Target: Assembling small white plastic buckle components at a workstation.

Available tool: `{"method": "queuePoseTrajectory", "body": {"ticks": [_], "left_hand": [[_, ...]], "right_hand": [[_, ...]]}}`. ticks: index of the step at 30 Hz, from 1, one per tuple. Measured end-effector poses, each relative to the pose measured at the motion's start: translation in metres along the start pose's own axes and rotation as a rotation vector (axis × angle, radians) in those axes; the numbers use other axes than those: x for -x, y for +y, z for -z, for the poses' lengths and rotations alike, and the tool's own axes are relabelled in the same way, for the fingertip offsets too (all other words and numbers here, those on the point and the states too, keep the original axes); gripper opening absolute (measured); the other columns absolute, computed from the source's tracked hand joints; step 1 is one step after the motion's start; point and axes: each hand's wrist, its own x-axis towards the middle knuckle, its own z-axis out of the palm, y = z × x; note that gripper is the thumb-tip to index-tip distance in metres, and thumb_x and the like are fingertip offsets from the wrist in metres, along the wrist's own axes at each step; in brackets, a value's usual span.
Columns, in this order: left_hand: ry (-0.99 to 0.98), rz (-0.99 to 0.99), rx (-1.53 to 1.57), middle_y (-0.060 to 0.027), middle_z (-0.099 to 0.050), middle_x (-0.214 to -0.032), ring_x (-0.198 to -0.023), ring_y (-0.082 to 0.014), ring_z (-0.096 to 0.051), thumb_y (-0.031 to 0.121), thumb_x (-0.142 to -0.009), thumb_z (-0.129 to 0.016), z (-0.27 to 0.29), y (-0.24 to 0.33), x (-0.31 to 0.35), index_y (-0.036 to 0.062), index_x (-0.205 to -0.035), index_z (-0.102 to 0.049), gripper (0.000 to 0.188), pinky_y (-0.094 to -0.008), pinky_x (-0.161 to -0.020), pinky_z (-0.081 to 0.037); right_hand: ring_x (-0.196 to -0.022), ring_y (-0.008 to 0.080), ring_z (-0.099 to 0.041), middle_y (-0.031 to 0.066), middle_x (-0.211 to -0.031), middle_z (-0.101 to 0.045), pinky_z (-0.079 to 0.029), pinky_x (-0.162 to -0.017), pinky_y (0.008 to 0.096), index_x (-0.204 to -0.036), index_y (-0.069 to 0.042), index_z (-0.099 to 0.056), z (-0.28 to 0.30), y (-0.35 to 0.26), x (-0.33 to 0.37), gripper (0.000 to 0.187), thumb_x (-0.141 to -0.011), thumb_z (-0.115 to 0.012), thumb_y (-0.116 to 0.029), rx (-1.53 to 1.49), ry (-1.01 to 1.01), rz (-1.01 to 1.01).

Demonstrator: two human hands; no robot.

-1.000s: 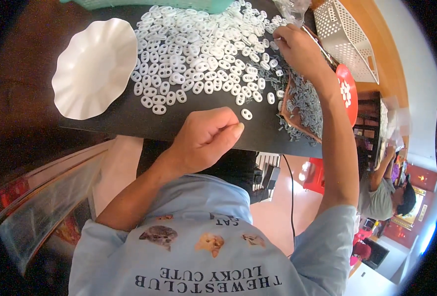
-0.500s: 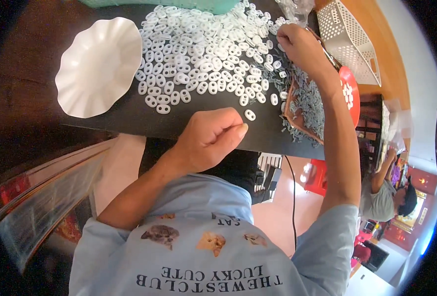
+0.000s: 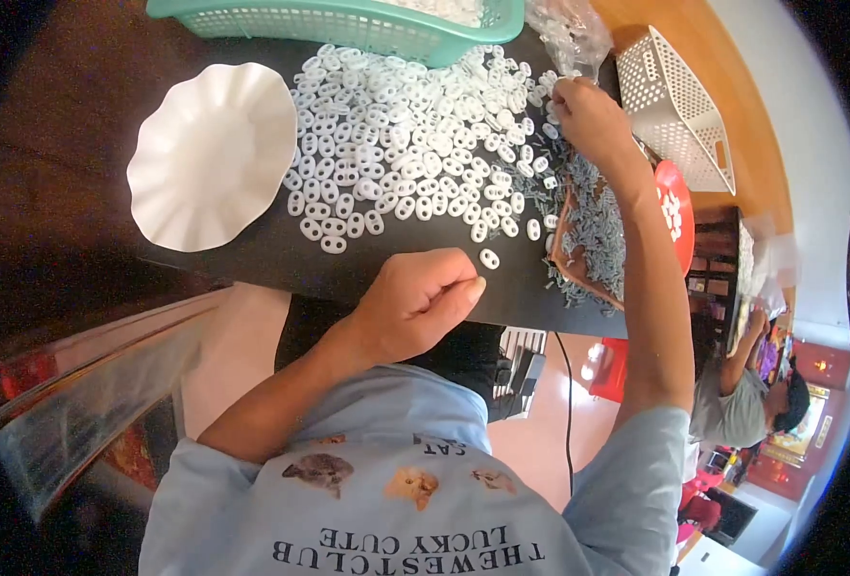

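Note:
My left hand [image 3: 415, 302] is curled into a fist at the near edge of the black mat [image 3: 262, 259], thumb against forefinger, with nothing visible in it. A single white oval two-hole piece [image 3: 489, 257] lies just past its knuckles. My right hand [image 3: 593, 120] reaches far right, fingers bent down on the right edge of a big spread of white oval pieces [image 3: 415, 144], where small grey parts are mixed in. The back of the hand hides what its fingertips touch. A brown tray of grey parts [image 3: 598, 230] sits under my right forearm.
A white wavy-edged plate [image 3: 204, 158] lies at the left of the mat. A teal basket [image 3: 348, 24] stands at the back, a white perforated basket [image 3: 674, 106] and a clear bag [image 3: 569, 34] at the far right. Another person [image 3: 742, 403] sits lower right. A black cable [image 3: 567, 403] hangs down.
The whole view has slid slightly down and to the right. Both hands keep their places relative to the pieces.

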Motion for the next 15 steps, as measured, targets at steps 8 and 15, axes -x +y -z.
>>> {"method": "queuePoseTrajectory", "body": {"ticks": [8, 15], "left_hand": [[0.002, -0.007, 0.009, -0.0006, -0.049, -0.054, -0.044, -0.0066, -0.048, 0.008, -0.092, -0.052, 0.0, 0.001, -0.001, 0.0023, -0.076, -0.052, 0.018, -0.0251, -0.042, -0.038], [0.039, -0.064, 0.01, 0.0, -0.049, -0.055, -0.043, -0.0051, -0.047, 0.009, -0.092, -0.053, -0.001, 0.002, 0.0, 0.0024, -0.076, -0.052, 0.018, -0.0238, -0.04, -0.037]], "right_hand": [[-0.091, 0.0372, -0.06, 0.0173, -0.092, -0.061, -0.048, -0.079, 0.0451, -0.098, -0.006, -0.064, -0.002, -0.011, -0.019, 0.018, -0.087, -0.053, -0.015, -0.009, 0.01, 0.076], [-0.089, 0.04, -0.06, 0.0215, -0.094, -0.062, -0.047, -0.079, 0.047, -0.093, -0.001, -0.064, -0.014, -0.009, -0.032, 0.02, -0.086, -0.052, -0.016, -0.044, 0.005, 0.029]]}}
